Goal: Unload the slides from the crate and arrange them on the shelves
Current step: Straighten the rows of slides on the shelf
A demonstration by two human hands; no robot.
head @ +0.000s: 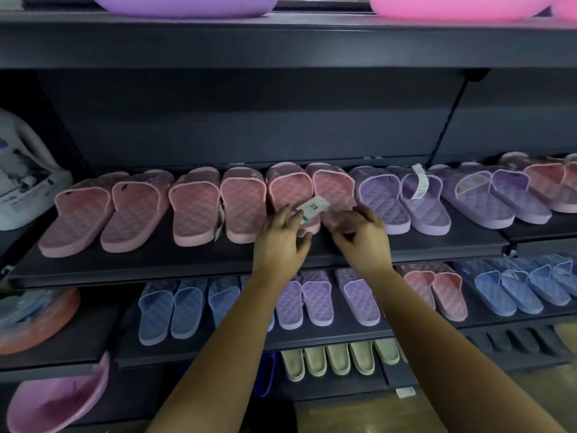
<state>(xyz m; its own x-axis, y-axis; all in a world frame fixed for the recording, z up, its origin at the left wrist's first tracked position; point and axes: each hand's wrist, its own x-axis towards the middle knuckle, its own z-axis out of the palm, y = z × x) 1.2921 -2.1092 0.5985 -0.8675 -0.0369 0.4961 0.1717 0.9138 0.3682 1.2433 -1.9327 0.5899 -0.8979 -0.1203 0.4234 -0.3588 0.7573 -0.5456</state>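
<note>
A pair of pink slides (290, 189) is seen on the dark middle shelf (187, 264), toes toward the back. It is set in a row between other pink slides (140, 207) and lilac slides (406, 198). Quilted diamond footbeds and wide bands are shown. A white tag (313, 209) with a small star-like mark is seen between the pair; its writing cannot be read. The left grip (281, 242), a bare hand, is laid on the left slide's heel, fingers above and thumb at the edge, pinching it. The right grip (359, 232) is curled at the right slide's heel, but it is blurred, so whether it holds cannot be told.
</note>
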